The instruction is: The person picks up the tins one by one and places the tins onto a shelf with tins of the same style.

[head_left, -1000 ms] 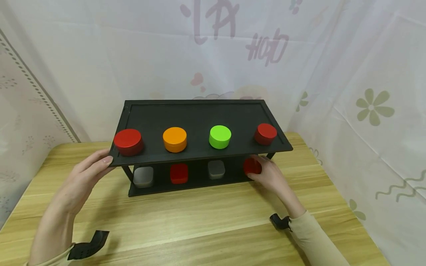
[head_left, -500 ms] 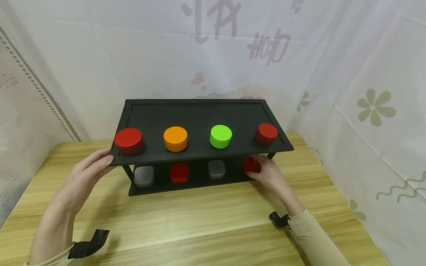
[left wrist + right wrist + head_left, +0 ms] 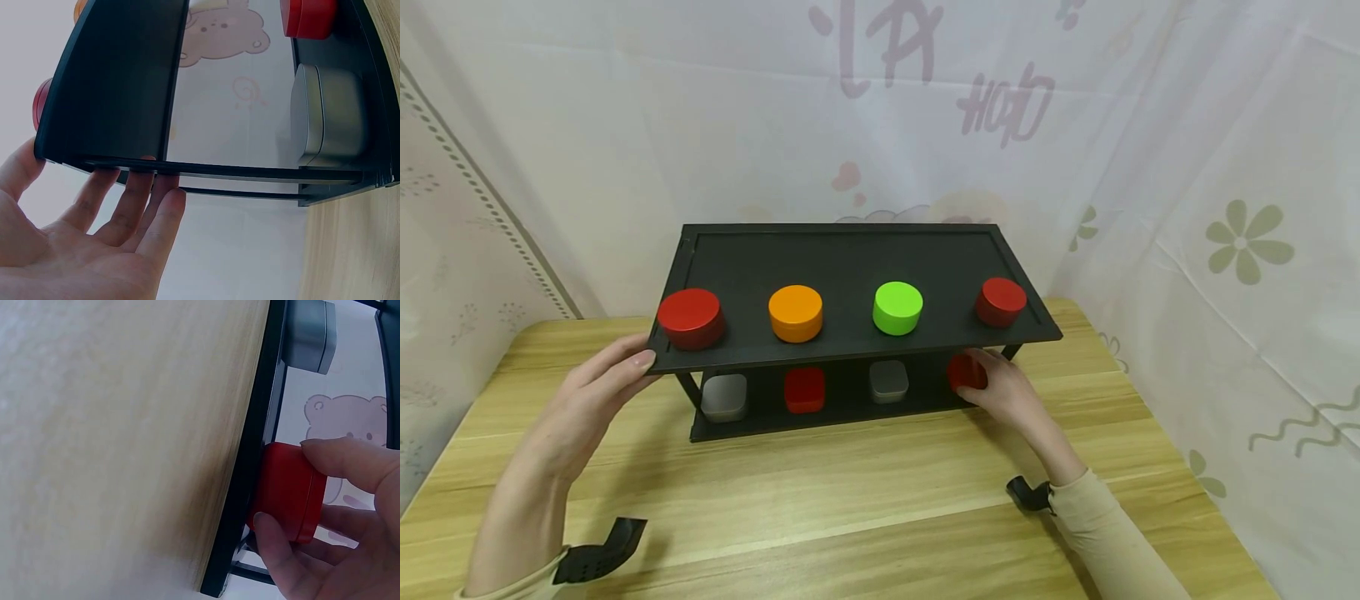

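A two-tier black shelf [image 3: 835,258] stands on the wooden table. My left hand [image 3: 576,408] holds its upper left front corner, with the thumb on the board's edge; in the left wrist view the fingertips rest along the side edge. At the lower tier's right end, my right hand [image 3: 1006,396] grips a red tin [image 3: 284,490] between thumb and fingers. The tin sits at the lower board's edge. Along that tier are a grey tin [image 3: 887,381], a red square tin [image 3: 804,391] and another grey tin [image 3: 724,398].
On the upper tier stand a large red round tin [image 3: 691,319], an orange tin [image 3: 795,314], a lime green tin [image 3: 897,308] and a smaller red tin [image 3: 1001,302]. A printed curtain [image 3: 880,125] hangs behind. Bare wood [image 3: 820,500] shows in front of the shelf.
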A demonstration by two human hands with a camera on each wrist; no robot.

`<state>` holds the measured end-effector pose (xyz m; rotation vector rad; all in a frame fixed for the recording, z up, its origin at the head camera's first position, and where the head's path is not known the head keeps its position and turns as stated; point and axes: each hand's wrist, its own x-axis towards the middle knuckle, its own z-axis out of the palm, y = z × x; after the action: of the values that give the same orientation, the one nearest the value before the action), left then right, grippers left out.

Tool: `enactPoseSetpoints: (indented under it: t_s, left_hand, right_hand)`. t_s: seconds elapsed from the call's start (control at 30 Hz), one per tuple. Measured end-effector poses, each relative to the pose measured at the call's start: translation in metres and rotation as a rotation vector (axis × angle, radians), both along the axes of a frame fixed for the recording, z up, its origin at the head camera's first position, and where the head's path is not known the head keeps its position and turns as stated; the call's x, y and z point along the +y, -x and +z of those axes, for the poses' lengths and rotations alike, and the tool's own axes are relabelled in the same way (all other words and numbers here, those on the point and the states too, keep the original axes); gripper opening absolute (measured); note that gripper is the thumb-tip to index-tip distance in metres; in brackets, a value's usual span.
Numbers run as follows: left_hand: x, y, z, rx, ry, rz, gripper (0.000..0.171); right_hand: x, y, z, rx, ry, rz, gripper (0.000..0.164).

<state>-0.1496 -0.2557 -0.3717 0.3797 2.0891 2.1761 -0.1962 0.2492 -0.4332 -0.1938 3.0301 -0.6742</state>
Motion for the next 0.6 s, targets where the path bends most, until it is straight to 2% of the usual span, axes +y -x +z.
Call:
enactPoseSetpoints:
  t_s: [0.6]
  left_hand:
    - [0.0007,-0.0003,0.0008,-0.003,0.000,-0.004,0.035]
  right_hand:
    - [-0.0010,-0.0007,0.0004,0.017,-0.018,0.023,0.063]
